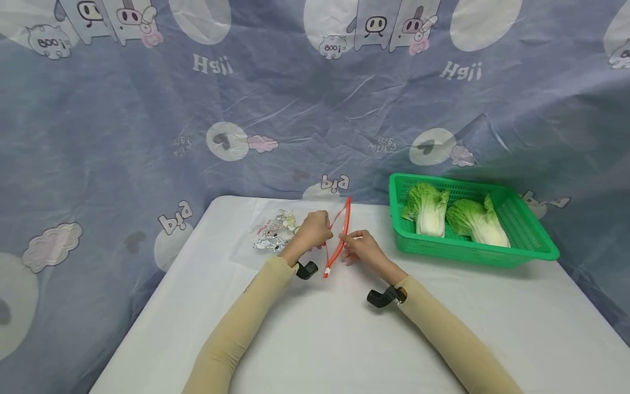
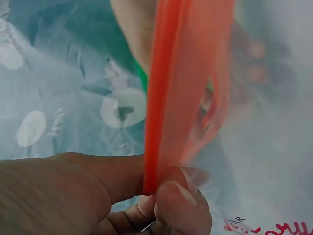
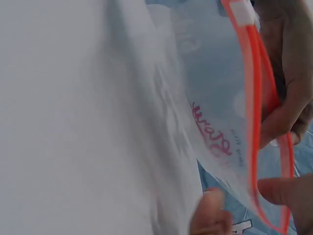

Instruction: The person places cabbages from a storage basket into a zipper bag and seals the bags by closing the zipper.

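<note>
A clear slider zip bag [image 1: 275, 236] with a cartoon print lies partly on the white table, its red-edged mouth [image 1: 347, 216] raised and spread apart. A white slider [image 3: 242, 12] sits at the near end of the red strip. My left hand [image 1: 313, 231] pinches one side of the mouth between thumb [image 2: 124, 174] and fingers. On the opposite side is my right hand [image 1: 363, 249], its thumb [image 3: 279, 190] against the red strip and its fingertips [image 3: 211, 210] beyond the bag's wall. How firmly those fingers press is unclear.
A green plastic basket [image 1: 462, 253] stands at the back right of the table [image 1: 305, 339], with two napa cabbages [image 1: 430, 213] lying in it. Behind the table hangs a blue-grey printed cloth [image 1: 295, 109]. Both wrists wear black camera mounts [image 1: 307, 270].
</note>
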Action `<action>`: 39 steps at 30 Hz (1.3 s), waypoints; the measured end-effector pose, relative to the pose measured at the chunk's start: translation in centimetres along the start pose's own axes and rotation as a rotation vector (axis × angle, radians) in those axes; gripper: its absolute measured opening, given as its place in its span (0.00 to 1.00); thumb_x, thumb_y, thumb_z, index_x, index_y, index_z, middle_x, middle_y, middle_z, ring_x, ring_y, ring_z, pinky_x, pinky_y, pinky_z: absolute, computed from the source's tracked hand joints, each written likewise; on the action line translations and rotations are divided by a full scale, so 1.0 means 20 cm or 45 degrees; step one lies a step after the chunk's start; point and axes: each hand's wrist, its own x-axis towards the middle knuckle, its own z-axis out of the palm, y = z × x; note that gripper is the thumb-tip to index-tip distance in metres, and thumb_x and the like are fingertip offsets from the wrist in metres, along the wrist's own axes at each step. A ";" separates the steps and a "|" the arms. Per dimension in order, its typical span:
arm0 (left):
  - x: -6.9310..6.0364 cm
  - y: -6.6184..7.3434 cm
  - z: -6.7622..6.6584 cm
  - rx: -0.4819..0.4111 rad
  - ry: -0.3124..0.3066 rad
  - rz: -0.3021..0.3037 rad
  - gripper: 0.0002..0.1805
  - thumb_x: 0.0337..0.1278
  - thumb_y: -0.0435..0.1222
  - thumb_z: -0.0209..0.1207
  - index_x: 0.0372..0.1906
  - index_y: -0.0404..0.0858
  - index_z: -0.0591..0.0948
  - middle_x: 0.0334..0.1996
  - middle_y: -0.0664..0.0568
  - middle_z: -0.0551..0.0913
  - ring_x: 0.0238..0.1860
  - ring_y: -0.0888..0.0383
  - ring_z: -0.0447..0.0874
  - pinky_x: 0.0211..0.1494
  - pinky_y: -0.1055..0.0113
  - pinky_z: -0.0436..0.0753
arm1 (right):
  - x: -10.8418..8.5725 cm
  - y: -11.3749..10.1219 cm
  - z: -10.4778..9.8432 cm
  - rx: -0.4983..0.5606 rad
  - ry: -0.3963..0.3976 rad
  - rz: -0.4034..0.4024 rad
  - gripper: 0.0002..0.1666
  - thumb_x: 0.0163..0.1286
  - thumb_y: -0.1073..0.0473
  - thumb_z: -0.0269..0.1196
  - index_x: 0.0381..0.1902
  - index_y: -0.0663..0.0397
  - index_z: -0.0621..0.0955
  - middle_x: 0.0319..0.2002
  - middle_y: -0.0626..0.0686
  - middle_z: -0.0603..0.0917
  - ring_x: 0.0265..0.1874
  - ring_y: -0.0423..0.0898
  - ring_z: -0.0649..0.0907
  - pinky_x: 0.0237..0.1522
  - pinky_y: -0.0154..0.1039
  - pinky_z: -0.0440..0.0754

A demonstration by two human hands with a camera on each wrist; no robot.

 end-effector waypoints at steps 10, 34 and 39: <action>-0.10 0.07 -0.20 -0.093 0.383 0.044 0.08 0.56 0.25 0.55 0.40 0.33 0.71 0.18 0.48 0.73 0.13 0.59 0.68 0.16 0.70 0.68 | 0.15 -0.02 0.04 0.069 0.201 -0.061 0.14 0.66 0.59 0.65 0.39 0.60 0.71 0.22 0.49 0.79 0.16 0.37 0.77 0.25 0.34 0.81; -0.16 0.08 -0.29 0.058 0.629 0.059 0.22 0.52 0.26 0.55 0.12 0.44 0.61 0.08 0.58 0.55 0.11 0.63 0.50 0.14 0.71 0.55 | 0.22 0.06 -0.01 -0.110 0.115 -0.045 0.12 0.66 0.58 0.65 0.33 0.61 0.75 0.17 0.49 0.78 0.14 0.38 0.76 0.19 0.31 0.77; -0.13 0.06 -0.26 -0.028 0.484 0.069 0.22 0.49 0.24 0.54 0.06 0.43 0.65 0.03 0.59 0.60 0.06 0.66 0.57 0.12 0.73 0.60 | 0.20 0.04 -0.04 -0.203 0.043 -0.079 0.16 0.64 0.53 0.67 0.32 0.61 0.77 0.19 0.50 0.80 0.16 0.41 0.80 0.22 0.35 0.81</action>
